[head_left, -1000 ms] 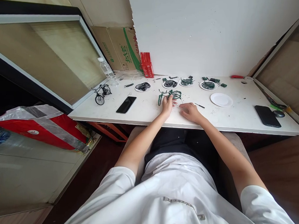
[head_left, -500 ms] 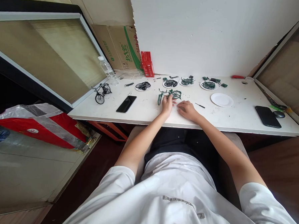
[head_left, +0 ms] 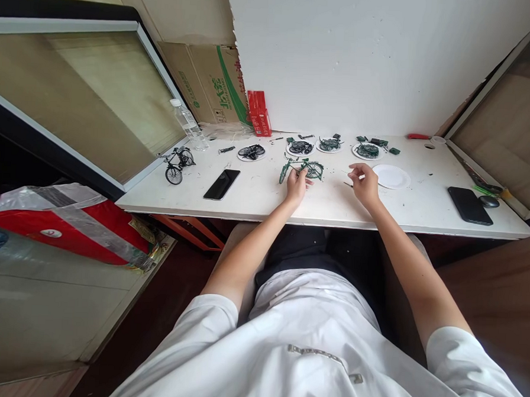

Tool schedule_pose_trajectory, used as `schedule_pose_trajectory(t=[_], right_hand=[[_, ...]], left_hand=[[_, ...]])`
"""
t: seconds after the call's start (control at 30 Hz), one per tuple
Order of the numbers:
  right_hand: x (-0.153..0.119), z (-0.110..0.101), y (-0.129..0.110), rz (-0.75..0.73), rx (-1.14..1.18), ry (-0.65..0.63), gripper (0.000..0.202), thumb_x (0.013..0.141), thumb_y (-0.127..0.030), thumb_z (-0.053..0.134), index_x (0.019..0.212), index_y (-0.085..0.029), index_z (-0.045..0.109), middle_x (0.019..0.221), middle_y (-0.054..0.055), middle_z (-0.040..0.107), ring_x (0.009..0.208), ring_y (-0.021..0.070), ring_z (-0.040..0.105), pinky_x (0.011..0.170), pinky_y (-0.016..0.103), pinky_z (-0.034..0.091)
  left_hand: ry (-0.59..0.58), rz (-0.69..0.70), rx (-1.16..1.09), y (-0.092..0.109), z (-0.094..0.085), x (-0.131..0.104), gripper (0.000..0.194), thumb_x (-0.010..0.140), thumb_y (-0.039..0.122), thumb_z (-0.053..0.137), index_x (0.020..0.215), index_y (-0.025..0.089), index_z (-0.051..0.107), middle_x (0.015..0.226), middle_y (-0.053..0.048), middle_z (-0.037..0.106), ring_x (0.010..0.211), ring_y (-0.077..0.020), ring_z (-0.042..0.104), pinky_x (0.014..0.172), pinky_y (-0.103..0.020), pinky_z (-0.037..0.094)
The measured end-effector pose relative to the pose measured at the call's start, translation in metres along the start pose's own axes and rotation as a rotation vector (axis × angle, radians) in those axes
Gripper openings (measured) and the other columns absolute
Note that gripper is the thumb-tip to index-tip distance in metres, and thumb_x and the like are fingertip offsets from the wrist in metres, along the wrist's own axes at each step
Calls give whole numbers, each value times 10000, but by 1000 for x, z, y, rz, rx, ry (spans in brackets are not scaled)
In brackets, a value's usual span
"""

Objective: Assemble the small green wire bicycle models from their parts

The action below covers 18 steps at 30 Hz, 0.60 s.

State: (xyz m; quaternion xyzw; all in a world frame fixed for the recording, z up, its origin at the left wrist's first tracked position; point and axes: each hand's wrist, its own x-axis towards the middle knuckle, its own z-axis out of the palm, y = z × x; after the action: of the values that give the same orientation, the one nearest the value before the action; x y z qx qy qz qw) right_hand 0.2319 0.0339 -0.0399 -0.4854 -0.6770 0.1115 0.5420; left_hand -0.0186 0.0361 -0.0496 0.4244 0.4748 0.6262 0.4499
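My left hand [head_left: 297,185] is closed round the lower frame of a small green model bicycle [head_left: 313,169], which stands above the tabletop with its front wheel to the left. My right hand [head_left: 365,183] hovers to the right of it, fingers curved and the thumb and forefinger apart. Nothing shows between them. Below this hand the tip of a small dark screwdriver [head_left: 348,184] peeks out; the hand hides the rest. Tiny dark bits lie on the table near the bicycle.
A finished-looking black model bicycle [head_left: 178,163] and a phone [head_left: 222,184] are on the left. Along the back are paper plates of bicycle parts, such as one plate [head_left: 251,158]. A bare plate [head_left: 392,177] and another phone [head_left: 469,205] lie right. A bottle [head_left: 189,125] stands back left.
My right hand has lifted away from beside the bicycle and moved right, over the screwdriver. My left hand keeps hold of the green bicycle, which has turned only slightly.
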Motion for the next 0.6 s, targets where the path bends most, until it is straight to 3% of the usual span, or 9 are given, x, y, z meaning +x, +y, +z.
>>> schedule_pose_trajectory(t=[0.1,0.23,0.37,0.43,0.6], right_hand=[[3,-6,11,-6,-54,-49,346,1067,-435,544,1211,-229,781,1047,127,679,968,288,641,966,511,571],[0,3,9,45,1,-173,465,1088,-596,502,1023,-227,776,1092,160,687,1032,310,630,977,512,572],[-7,17,-6,94,150,-231,576,981,-797,611,1020,-235,733,1162,140,738,1050,286,657,916,450,593],[-10,24,-11,169,260,-242,618,915,-843,677,1030,-238,718,1093,112,750,997,257,666,849,405,603],[-18,35,-19,373,499,-180,578,790,-765,841,997,-243,702,977,62,754,920,216,705,836,369,617]], left_hand=[[-24,1,-10,0,0,-1,199,1015,379,660,980,222,542,842,-1,688,629,-133,726,550,-223,459],[-36,3,17,-1,-2,0,171,1011,331,634,913,224,543,790,12,639,600,-126,681,537,-228,446],[-54,-8,53,-6,-3,2,181,1014,277,595,854,228,525,707,37,563,536,-114,602,531,-232,414],[-68,0,69,-8,-2,2,166,1013,260,582,857,226,538,704,37,560,535,-116,593,535,-235,415],[-153,-11,103,-8,0,-2,205,1000,258,655,825,217,557,748,17,602,559,-121,601,554,-242,427]])
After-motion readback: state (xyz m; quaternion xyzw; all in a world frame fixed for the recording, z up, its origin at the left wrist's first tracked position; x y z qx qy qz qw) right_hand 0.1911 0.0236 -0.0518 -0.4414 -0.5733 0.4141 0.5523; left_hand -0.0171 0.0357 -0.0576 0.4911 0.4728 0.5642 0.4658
